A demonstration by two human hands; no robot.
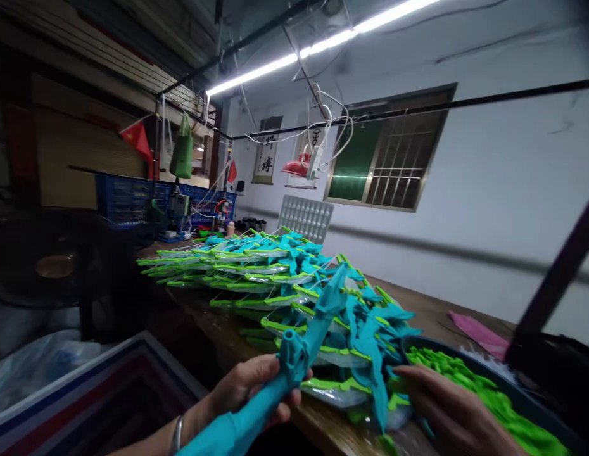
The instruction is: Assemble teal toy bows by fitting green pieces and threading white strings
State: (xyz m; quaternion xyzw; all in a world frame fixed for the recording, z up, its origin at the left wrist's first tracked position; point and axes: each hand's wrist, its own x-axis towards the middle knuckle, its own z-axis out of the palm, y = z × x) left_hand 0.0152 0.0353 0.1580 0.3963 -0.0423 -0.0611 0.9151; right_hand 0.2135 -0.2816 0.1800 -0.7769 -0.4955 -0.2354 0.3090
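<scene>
While my left hand point(256, 386) is wrapped around the teal plastic toy point(294, 361), its grip closed on the shaft just below the knobbed joint, the piece points up and away toward the pile of finished pieces point(285, 285), probably so the tip stays clear of it. My right hand point(446, 405) lies flat with fingers loosely spread on the near end of that pile, holding nothing that I can make out (its fingertips are partly hidden). The pile runs along the wooden desk point(418, 304) in overlapping rows, fanned like scales, likely so each piece can be lifted singly; the parts are smooth moulded plastic, teal blades edged with lime green, some glossy and clear. Just right of the pile sits a dark bin point(517, 392) of small lime-green parts point(470, 380). Beyond the pile's far end stands a white perforated tray point(306, 218).
</scene>
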